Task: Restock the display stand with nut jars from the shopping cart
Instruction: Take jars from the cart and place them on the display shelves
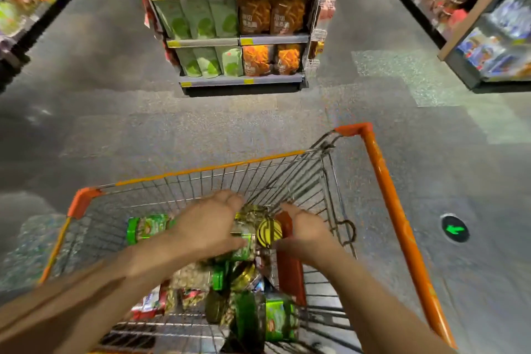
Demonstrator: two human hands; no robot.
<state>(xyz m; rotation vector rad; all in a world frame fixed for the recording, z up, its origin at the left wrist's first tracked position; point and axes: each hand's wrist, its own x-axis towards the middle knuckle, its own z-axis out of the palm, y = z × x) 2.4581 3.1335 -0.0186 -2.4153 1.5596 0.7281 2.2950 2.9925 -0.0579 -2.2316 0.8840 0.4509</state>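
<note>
L hand (209, 224) + R hand (304, 227) both in cart (86, 201) | I see fingers spread round nut jar (250, 227), contact unclear | risk: loose hold, jar drops onto pile

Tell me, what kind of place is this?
Most likely a supermarket. A shopping cart holds nut jars, a display stand is packed with snack bags, and stocked shelves line the aisles.

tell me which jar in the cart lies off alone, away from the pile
The green-lidded jar lying on its side at the cart's far left, apart from the heap the hands reach into.
</note>
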